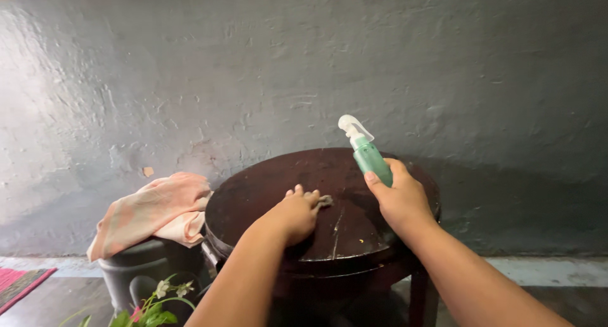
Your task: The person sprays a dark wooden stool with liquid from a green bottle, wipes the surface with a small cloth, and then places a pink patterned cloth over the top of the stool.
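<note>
Wiping the round dark table [253,194], the left hand [292,216] presses a small grey cloth [322,201] at its centre; the right hand [400,200] grips a green spray bottle [367,153] upright above it. Best to keep strokes flat, overlapping.

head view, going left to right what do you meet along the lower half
red rug → pink cloth on a dark bin → green plant → left hand pressing a small rag → green spray bottle in the right hand, both over the round dark table
</note>
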